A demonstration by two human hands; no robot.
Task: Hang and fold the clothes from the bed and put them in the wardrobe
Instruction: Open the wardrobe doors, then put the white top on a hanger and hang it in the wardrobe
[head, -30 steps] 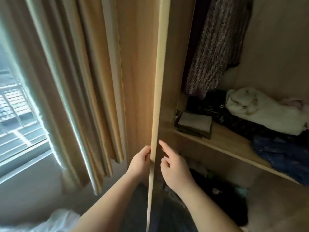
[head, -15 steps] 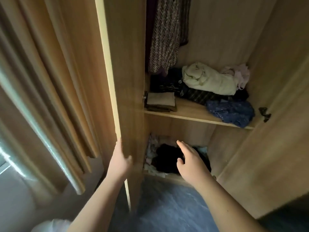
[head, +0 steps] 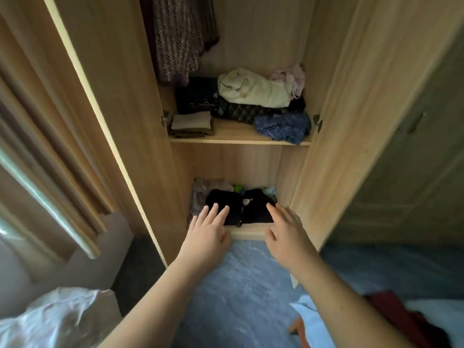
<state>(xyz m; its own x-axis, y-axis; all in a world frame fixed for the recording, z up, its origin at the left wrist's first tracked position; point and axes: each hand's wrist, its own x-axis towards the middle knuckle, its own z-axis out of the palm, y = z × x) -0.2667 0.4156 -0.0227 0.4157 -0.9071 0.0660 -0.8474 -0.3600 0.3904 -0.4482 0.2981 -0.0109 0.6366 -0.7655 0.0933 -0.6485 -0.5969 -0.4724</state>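
Note:
A wooden wardrobe (head: 251, 33) stands with both doors swung wide. A knitted garment (head: 178, 38) hangs at its top left. Its shelf (head: 233, 139) carries a folded beige pile (head: 191, 121), dark clothes (head: 198, 95), a cream bundle (head: 253, 89), a pink item (head: 291, 76) and a crumpled blue cloth (head: 283, 126). Black clothes (head: 238, 204) lie in the bottom compartment. My left hand (head: 208, 232) and my right hand (head: 286, 229) reach out in front of that compartment, fingers spread, holding nothing.
The left door (head: 118, 109) and the right door (head: 356, 116) frame the opening. Beige curtains (head: 45, 146) hang at the left. White fabric (head: 55, 320) lies at the lower left, a red garment (head: 401, 315) and pale blue cloth (head: 306, 310) at the lower right, over blue floor (head: 238, 285).
My left hand let go of the left door, which now stands wide. The view turned to face the wardrobe squarely, and both hands moved forward to the bottom compartment.

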